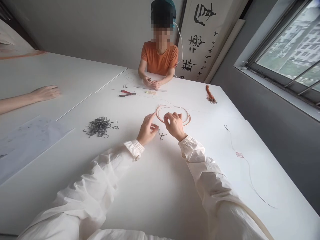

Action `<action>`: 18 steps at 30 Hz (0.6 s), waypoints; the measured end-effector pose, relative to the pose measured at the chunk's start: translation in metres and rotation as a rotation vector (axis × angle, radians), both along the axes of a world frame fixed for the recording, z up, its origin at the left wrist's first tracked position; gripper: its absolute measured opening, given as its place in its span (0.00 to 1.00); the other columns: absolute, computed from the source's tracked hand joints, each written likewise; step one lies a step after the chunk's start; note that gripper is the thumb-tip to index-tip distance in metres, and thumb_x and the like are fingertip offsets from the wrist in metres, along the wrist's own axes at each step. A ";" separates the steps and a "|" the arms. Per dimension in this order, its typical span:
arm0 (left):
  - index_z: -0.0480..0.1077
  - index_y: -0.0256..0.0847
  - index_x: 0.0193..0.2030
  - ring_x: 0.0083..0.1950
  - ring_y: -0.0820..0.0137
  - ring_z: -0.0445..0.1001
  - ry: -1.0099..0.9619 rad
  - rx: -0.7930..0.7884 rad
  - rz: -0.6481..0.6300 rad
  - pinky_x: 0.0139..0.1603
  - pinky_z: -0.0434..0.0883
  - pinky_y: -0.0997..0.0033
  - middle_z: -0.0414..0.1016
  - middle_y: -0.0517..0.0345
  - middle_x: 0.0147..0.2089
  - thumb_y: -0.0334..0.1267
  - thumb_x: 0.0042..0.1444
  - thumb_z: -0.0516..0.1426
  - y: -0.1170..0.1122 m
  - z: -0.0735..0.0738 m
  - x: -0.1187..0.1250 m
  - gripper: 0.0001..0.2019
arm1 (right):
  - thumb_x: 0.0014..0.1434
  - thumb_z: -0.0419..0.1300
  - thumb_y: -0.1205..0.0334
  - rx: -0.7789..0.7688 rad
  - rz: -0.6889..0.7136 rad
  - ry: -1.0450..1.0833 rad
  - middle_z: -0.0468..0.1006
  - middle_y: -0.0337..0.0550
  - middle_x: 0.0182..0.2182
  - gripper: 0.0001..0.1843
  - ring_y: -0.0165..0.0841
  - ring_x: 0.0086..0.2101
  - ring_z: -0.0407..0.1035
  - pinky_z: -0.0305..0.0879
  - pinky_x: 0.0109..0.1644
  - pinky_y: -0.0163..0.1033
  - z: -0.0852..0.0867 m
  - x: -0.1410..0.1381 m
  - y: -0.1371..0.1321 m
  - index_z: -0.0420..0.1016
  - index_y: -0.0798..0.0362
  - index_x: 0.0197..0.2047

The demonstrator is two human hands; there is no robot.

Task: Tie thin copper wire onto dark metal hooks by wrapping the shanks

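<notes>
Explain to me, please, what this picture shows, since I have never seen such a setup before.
There is no machine here: a camera worn on a person's head looks forward and down at their own two hands. The left hand and right hand, in pale sleeves, are at a coil of orange line; whether they grip anything is too small to tell. Between them lie a few hooks. Elsewhere on the white table are a pile of dark hooks, red-handled pliers and an orange bundle. A person in orange sits opposite; another person's arm reaches in from the left.
</notes>
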State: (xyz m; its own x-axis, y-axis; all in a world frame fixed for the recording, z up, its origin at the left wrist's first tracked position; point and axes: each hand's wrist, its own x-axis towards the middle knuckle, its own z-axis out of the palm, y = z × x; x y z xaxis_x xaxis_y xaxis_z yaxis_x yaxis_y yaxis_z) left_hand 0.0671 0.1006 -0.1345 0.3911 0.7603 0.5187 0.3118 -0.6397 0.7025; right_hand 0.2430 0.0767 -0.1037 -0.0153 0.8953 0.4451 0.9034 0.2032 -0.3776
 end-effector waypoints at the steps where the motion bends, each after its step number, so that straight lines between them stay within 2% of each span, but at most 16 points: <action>1: 0.60 0.40 0.66 0.40 0.73 0.79 0.000 0.014 -0.017 0.41 0.79 0.69 0.57 0.39 0.68 0.35 0.61 0.55 0.005 0.004 0.005 0.26 | 0.69 0.47 0.62 0.004 0.023 0.001 0.78 0.45 0.34 0.11 0.39 0.40 0.65 0.48 0.51 0.44 0.003 -0.003 -0.007 0.70 0.51 0.40; 2: 0.65 0.39 0.62 0.43 0.71 0.79 0.007 0.030 -0.038 0.44 0.79 0.68 0.59 0.40 0.67 0.36 0.61 0.55 0.009 0.008 0.010 0.21 | 0.69 0.47 0.62 0.006 0.039 0.006 0.78 0.44 0.33 0.11 0.39 0.39 0.66 0.48 0.51 0.44 0.006 -0.006 -0.013 0.70 0.51 0.40; 4: 0.74 0.38 0.50 0.49 0.66 0.78 0.027 0.070 -0.072 0.51 0.77 0.64 0.68 0.45 0.60 0.38 0.62 0.55 0.017 0.015 0.018 0.12 | 0.70 0.46 0.62 0.007 0.053 0.028 0.78 0.43 0.32 0.12 0.37 0.36 0.67 0.49 0.50 0.43 0.008 -0.007 -0.025 0.70 0.51 0.41; 6: 0.77 0.38 0.41 0.53 0.64 0.76 0.038 0.116 -0.075 0.58 0.74 0.61 0.75 0.48 0.52 0.40 0.64 0.55 0.023 0.022 0.022 0.11 | 0.69 0.48 0.62 0.006 0.056 0.065 0.79 0.42 0.32 0.10 0.36 0.34 0.68 0.50 0.50 0.43 0.008 -0.003 -0.036 0.70 0.51 0.42; 9: 0.77 0.38 0.40 0.53 0.65 0.75 0.025 0.186 -0.021 0.59 0.72 0.61 0.77 0.50 0.50 0.42 0.65 0.54 0.033 0.036 0.016 0.13 | 0.67 0.51 0.63 0.006 0.035 0.147 0.80 0.41 0.31 0.09 0.33 0.32 0.70 0.52 0.51 0.43 0.004 0.014 -0.053 0.71 0.51 0.44; 12: 0.77 0.37 0.41 0.54 0.65 0.75 0.001 0.250 0.057 0.59 0.72 0.63 0.76 0.50 0.50 0.44 0.64 0.55 0.043 0.055 -0.003 0.14 | 0.66 0.52 0.62 0.004 -0.011 0.256 0.80 0.40 0.30 0.09 0.31 0.29 0.71 0.56 0.50 0.43 0.000 0.038 -0.071 0.73 0.52 0.42; 15: 0.77 0.36 0.42 0.56 0.65 0.73 -0.016 0.308 0.137 0.61 0.69 0.63 0.76 0.50 0.52 0.46 0.64 0.55 0.049 0.075 -0.032 0.15 | 0.65 0.54 0.58 -0.008 -0.037 0.370 0.80 0.41 0.29 0.10 0.32 0.28 0.71 0.62 0.44 0.40 -0.002 0.060 -0.090 0.75 0.52 0.39; 18: 0.77 0.34 0.43 0.55 0.67 0.74 0.051 0.393 0.229 0.60 0.70 0.63 0.77 0.53 0.51 0.48 0.66 0.53 0.044 0.093 -0.063 0.19 | 0.64 0.55 0.54 -0.043 -0.026 0.481 0.80 0.43 0.30 0.13 0.32 0.27 0.69 0.63 0.34 0.37 -0.001 0.072 -0.108 0.76 0.53 0.39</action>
State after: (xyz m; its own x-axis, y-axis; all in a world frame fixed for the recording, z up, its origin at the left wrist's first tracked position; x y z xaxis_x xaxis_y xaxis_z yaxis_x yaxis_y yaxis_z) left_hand 0.0037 0.1447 -0.0419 0.2681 0.5795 0.7696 0.5039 -0.7652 0.4006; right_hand 0.3147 -0.0310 -0.1047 0.2059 0.9104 0.3588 0.6286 0.1580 -0.7615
